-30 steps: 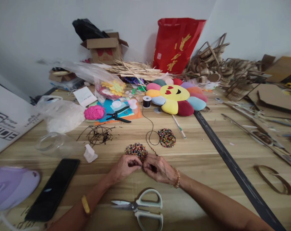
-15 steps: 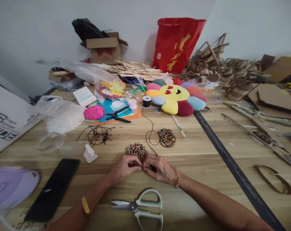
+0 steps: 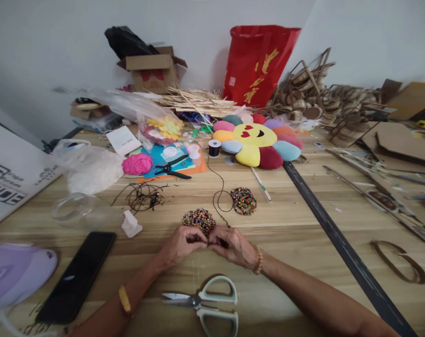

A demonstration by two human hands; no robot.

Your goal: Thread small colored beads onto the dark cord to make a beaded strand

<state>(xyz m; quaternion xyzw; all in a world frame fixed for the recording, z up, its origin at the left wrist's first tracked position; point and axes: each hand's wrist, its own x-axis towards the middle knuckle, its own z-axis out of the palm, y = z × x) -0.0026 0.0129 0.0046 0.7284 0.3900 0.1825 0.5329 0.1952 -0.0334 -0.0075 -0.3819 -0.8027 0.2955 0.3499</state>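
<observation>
My left hand (image 3: 182, 244) and my right hand (image 3: 231, 245) meet fingertip to fingertip on the wooden table (image 3: 303, 224), both pinched shut on something small where a thin black cord (image 3: 219, 194) ends. The cord runs up to a black spool (image 3: 214, 148). Just beyond my fingers lies a heap of coloured beads (image 3: 198, 219), and a second heap of coloured beads (image 3: 243, 201) sits a little farther right. What sits in the pinch is too small to make out.
Grey-handled scissors (image 3: 207, 303) lie close in front of my wrists. A black phone (image 3: 78, 276) and white paper scrap (image 3: 131, 224) are at left, cord offcuts (image 3: 144, 195) and black pliers (image 3: 172, 167) beyond. A flower cushion (image 3: 256, 139), long dark ruler (image 3: 342, 250) and cardboard parts (image 3: 398, 140) fill the right.
</observation>
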